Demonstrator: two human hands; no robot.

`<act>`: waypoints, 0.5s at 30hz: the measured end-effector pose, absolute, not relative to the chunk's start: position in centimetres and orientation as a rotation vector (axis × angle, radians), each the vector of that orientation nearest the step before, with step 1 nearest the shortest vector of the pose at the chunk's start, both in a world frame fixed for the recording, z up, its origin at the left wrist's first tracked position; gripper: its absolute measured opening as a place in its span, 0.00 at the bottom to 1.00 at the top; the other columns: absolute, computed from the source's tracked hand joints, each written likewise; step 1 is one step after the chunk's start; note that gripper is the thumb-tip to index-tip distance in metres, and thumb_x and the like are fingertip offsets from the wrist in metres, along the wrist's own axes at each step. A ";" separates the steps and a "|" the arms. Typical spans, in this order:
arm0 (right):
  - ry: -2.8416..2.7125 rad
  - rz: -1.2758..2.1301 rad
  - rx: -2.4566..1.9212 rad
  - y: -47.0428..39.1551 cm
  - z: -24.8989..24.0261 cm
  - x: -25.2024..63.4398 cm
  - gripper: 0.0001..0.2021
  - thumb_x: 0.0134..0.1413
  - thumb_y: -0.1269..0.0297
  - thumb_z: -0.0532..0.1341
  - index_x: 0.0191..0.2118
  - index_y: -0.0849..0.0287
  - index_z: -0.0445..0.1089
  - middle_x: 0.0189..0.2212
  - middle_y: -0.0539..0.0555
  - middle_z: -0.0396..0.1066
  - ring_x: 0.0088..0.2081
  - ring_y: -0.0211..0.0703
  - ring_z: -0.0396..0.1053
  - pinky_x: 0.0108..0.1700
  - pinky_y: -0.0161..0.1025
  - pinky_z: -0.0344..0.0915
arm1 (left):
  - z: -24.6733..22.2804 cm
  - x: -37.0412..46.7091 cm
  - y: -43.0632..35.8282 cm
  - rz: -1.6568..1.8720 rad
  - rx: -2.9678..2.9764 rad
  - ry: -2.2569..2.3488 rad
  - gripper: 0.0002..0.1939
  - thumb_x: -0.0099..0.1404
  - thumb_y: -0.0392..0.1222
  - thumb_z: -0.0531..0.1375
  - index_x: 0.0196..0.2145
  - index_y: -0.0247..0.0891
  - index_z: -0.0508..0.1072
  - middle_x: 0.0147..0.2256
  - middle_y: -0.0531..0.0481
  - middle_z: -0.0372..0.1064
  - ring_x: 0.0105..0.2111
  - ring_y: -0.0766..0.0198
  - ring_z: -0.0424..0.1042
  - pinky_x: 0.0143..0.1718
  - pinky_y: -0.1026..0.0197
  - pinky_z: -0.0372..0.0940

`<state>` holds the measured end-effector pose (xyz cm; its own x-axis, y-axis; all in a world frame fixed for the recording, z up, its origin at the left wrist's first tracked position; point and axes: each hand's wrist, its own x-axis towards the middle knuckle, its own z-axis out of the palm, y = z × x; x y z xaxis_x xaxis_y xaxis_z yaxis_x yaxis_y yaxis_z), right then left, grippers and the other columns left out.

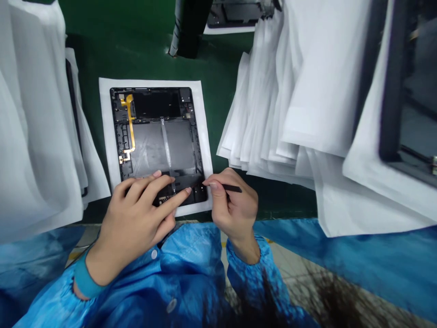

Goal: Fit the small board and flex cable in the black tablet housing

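Observation:
A black device housing (157, 146) lies on a white sheet (205, 136), with a yellow flex cable (131, 132) along its left side and a grey strip (166, 146) down its middle. Spread over the housing's lower part is my left hand (136, 214), fingers apart, fingertips touching it and hiding some of its lower edge. My right hand (235, 200) pinches a thin dark tool (232, 187) at the housing's lower right corner, the tool's tip close to the right edge.
White sheets in a thick row (259, 100) stand at the right, with another dark housing (409, 114) at the far right. More white sheets (37, 114) hang at the left. A dark post (193, 32) rises from the green table (136, 50) at the back.

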<state>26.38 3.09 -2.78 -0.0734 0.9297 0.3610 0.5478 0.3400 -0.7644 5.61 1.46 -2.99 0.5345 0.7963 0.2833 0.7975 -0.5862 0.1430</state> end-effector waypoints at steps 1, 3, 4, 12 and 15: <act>-1.740 0.562 -1.334 3.1 -2.8 26.4 0.09 0.64 0.75 0.56 0.35 0.57 0.71 0.28 0.51 0.72 0.29 0.39 0.65 0.32 0.40 0.63 | -3.0 5.6 1.5 -0.511 -2.747 -1.426 0.22 0.67 0.43 0.60 0.58 0.55 0.70 0.53 0.51 0.73 0.51 0.52 0.70 0.49 0.47 0.60; -1.721 0.593 -1.336 3.1 -2.7 26.5 0.10 0.65 0.75 0.56 0.35 0.57 0.71 0.28 0.51 0.71 0.28 0.38 0.64 0.32 0.40 0.63 | -3.0 5.6 1.5 -0.521 -2.748 -1.427 0.21 0.67 0.43 0.59 0.58 0.55 0.70 0.53 0.51 0.73 0.51 0.52 0.70 0.49 0.48 0.60; -1.705 0.618 -1.324 3.1 -2.7 26.5 0.10 0.65 0.75 0.56 0.35 0.57 0.72 0.27 0.51 0.71 0.28 0.38 0.64 0.32 0.40 0.63 | -3.0 5.6 1.4 -0.521 -2.749 -1.432 0.21 0.67 0.43 0.59 0.58 0.55 0.70 0.53 0.51 0.73 0.51 0.52 0.70 0.49 0.47 0.60; -1.736 0.730 -1.203 3.4 -2.9 26.6 0.09 0.64 0.74 0.57 0.38 0.56 0.74 0.27 0.51 0.73 0.29 0.40 0.67 0.32 0.41 0.65 | -3.0 5.8 1.5 -0.507 -2.736 -1.426 0.21 0.68 0.43 0.59 0.58 0.54 0.69 0.53 0.49 0.73 0.52 0.51 0.70 0.47 0.47 0.60; -1.753 0.728 -1.211 3.4 -3.0 26.6 0.09 0.65 0.74 0.57 0.38 0.56 0.73 0.27 0.51 0.73 0.29 0.40 0.66 0.32 0.41 0.65 | -3.0 5.8 1.6 -0.515 -2.732 -1.408 0.20 0.68 0.44 0.59 0.57 0.53 0.70 0.52 0.48 0.73 0.52 0.51 0.69 0.46 0.47 0.60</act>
<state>26.59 3.40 -3.05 -0.1579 0.9336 0.3216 0.4306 0.3582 -0.8284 5.83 1.55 -2.96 0.5372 0.7880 0.3008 0.7963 -0.5914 0.1273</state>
